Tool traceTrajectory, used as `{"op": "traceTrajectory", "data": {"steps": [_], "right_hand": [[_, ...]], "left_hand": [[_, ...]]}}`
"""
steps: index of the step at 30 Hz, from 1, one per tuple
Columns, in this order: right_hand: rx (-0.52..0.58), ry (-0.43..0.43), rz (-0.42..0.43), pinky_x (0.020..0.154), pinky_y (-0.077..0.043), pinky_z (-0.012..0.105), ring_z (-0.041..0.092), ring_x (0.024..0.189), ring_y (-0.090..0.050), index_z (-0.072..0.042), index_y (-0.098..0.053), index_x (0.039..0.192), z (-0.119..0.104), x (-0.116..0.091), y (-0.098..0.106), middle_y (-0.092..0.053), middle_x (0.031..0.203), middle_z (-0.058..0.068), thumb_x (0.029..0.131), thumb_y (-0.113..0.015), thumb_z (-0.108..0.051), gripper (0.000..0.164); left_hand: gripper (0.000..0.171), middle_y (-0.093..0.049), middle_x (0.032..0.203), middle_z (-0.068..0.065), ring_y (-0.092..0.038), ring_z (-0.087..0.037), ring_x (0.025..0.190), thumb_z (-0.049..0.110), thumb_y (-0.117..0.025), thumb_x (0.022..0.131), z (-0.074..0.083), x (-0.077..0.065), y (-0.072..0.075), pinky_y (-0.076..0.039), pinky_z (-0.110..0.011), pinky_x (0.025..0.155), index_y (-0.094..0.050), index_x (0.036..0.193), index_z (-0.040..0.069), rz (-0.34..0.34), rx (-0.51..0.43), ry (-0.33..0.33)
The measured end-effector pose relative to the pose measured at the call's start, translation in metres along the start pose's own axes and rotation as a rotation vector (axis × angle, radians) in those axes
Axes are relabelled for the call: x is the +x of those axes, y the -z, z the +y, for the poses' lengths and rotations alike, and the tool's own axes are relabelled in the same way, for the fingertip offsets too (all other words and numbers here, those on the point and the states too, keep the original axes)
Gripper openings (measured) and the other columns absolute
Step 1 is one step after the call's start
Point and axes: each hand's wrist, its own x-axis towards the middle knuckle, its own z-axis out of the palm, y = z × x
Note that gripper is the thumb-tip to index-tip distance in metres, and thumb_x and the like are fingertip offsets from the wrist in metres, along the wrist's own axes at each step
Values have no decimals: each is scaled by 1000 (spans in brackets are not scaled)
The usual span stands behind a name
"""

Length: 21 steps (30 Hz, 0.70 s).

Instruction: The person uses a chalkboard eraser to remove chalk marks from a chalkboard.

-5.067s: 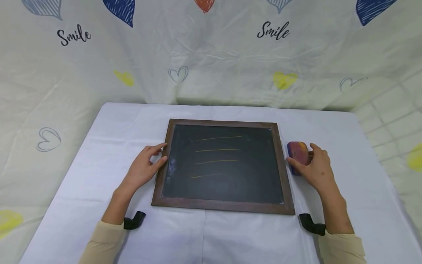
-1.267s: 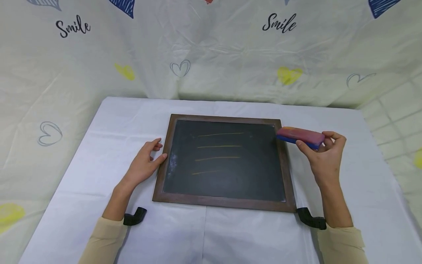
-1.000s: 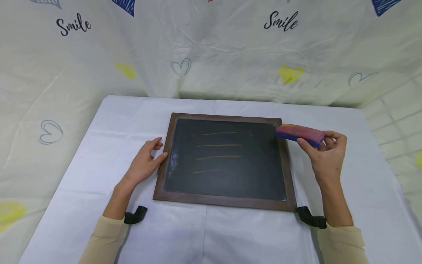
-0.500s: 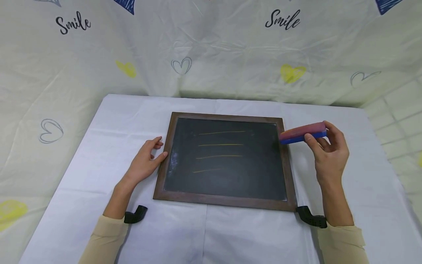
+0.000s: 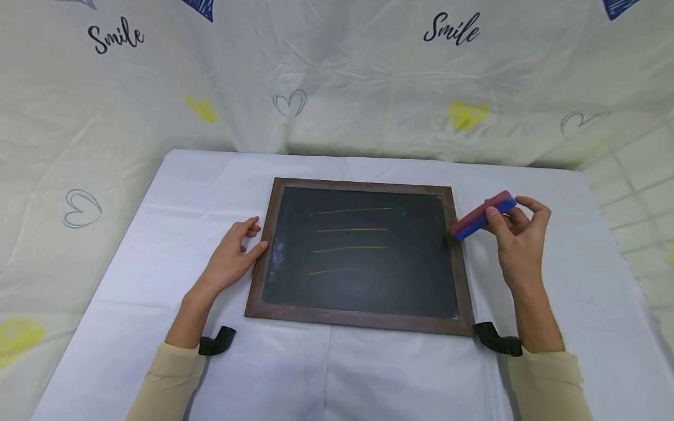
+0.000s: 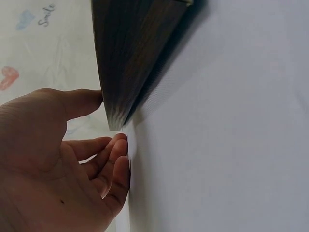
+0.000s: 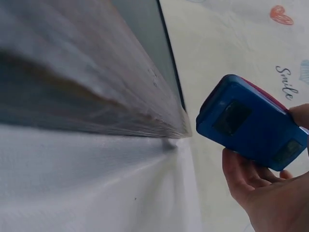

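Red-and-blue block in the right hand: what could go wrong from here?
The right hand pinches the block near one end, so it could slip and knock the brown frame. Only the thumb of the left hand seems to touch the board, so a push might slide it on the white cloth. Dragged across the yellow lines, the block might smear them.

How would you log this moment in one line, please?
left hand: thumb against board | right hand: eraser held above table | board: four yellow lines
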Motion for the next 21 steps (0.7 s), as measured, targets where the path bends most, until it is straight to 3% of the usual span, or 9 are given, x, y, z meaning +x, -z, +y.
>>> {"op": "traceTrajectory", "data": {"steps": [4,10,16,21], "right_hand": [[2,6,-6,85,-58,13,10,96,-73,-14,-35,134,1,4,-2,-73,115,4,97,-69,-2,51],[-90,51,-26,87,-54,11,11,96,-64,-14,-43,135,3,7,-5,-67,115,2,99,-67,-3,45],[-313,85,-45,93,-45,19,11,113,-57,-17,-52,145,3,10,-6,-63,126,-8,100,-67,-10,48],[-539,86,-91,92,-47,11,3,119,-56,-25,-56,150,8,15,-2,-61,142,1,100,-71,-20,53]], "left_hand": [[65,-53,143,-23,-50,-37,133,23,-62,106,0,0,0,-48,-54,102,-35,159,-2,-2,-1,1],[65,-52,143,-23,-50,-37,133,24,-61,106,-1,0,0,-48,-55,102,-35,159,-2,-4,0,3],[65,-52,143,-22,-50,-37,133,24,-61,106,-1,1,0,-48,-55,102,-35,159,-1,-2,-5,-2],[64,-52,144,-22,-50,-36,134,24,-61,107,-1,0,0,-48,-54,102,-35,160,-1,-4,-5,-4]]}}
